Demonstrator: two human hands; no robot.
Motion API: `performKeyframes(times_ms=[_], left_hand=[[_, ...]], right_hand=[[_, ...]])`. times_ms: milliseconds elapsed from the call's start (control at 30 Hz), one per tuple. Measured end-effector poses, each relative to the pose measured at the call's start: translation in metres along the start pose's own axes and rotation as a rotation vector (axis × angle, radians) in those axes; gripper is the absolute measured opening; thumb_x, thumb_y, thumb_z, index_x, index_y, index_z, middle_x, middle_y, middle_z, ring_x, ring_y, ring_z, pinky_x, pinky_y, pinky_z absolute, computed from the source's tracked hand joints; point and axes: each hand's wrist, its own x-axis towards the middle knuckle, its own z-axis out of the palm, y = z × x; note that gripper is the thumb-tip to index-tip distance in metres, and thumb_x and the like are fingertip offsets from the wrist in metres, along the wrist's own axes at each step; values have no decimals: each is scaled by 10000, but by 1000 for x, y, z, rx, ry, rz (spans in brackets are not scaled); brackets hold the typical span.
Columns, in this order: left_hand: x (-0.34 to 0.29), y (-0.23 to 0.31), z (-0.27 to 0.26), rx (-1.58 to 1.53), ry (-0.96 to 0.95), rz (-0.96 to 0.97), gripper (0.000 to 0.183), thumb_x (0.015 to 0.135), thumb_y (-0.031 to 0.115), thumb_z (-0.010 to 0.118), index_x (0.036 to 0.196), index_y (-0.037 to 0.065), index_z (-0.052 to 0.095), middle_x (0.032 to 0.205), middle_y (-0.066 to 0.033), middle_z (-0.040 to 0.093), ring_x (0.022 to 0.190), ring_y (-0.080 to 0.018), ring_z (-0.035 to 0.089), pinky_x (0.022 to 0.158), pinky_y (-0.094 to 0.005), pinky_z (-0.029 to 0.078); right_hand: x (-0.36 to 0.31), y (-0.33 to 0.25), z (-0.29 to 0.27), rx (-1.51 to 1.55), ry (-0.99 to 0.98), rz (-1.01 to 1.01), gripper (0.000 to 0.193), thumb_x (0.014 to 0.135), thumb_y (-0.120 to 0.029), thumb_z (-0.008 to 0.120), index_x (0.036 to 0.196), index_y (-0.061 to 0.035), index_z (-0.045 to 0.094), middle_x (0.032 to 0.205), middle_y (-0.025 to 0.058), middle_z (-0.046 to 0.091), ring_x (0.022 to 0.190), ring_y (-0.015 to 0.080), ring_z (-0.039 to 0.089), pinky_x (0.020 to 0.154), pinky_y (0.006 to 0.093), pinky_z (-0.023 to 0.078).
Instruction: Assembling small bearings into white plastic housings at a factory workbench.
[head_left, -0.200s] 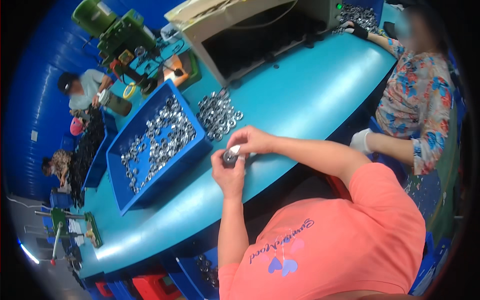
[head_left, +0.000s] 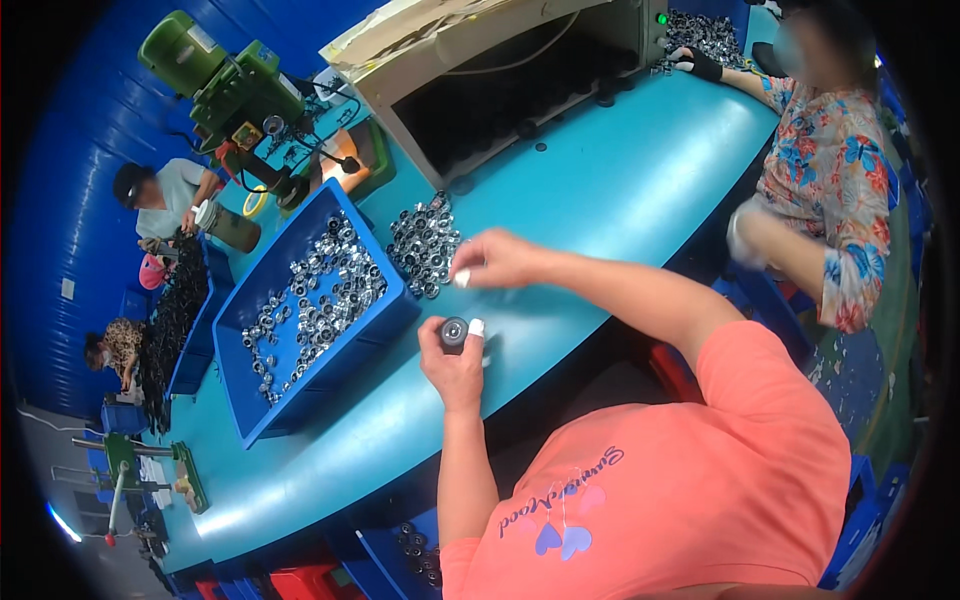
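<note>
My left hand (head_left: pixel 455 375) grips a dark round part (head_left: pixel 454 331) with a pale ring and a lighter centre facing up. A white cover sits on that thumb. My right hand (head_left: pixel 500 262) is curled with thumb and fingertips close together at the edge of a pile of shiny metal rings (head_left: pixel 422 245). White shows on its thumb tip too; whether a ring is between the fingers is hidden. Left of my hands stands a blue bin (head_left: pixel 405 308) holding many similar silver and black rings.
A green press machine (head_left: pixel 245 105) stands behind the bin. At the back is a pale open-fronted box (head_left: pixel 412 130) with dark parts inside. A co-worker in a floral shirt (head_left: pixel 820 210) sits at the right of the turquoise table (head_left: pixel 640 180). Two more people work at far left.
My right hand has left the dark part and moved slightly away toward the ring pile. My left hand keeps the part, its face now uncovered. The co-worker's near hand has shifted.
</note>
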Motion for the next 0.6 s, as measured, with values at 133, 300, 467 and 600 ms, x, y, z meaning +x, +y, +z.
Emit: performKeyframes(times_ms=[133, 300, 467, 600], left_hand=[[-6, 3, -9, -43, 40, 94, 348, 802, 57, 768, 1087, 35, 570, 954, -18, 534, 799, -100, 497, 712, -243, 443], [-78, 24, -97, 78, 240, 57, 373, 808, 120, 765, 1118, 29, 578, 961, -29, 553, 820, -118, 529, 738, -256, 460], [-178, 1, -219, 442, 441, -116, 353, 829, 103, 747, 1120, 11, 569, 940, -41, 568, 809, -125, 551, 732, -265, 475], [-238, 0, -277, 1049, 380, -415, 410, 850, 103, 747, 1204, -12, 574, 908, -78, 602, 784, -197, 602, 705, -327, 505]], right_hand=[[34, 52, -43, -148, 377, 108, 241, 828, -226, 730, 1033, -101, 746, 986, 138, 737, 926, 281, 709, 842, 396, 559], [68, 76, -61, -508, 490, 142, 368, 798, -253, 774, 1145, -146, 709, 1154, 108, 617, 1168, 318, 576, 1015, 435, 483], [94, 77, -49, -676, 492, 169, 430, 772, -291, 799, 1175, -186, 694, 1227, 108, 583, 1230, 331, 519, 1041, 465, 454], [99, 90, -52, -694, 501, 164, 433, 769, -258, 789, 1177, -157, 687, 1225, 123, 581, 1214, 338, 528, 1036, 445, 455]])
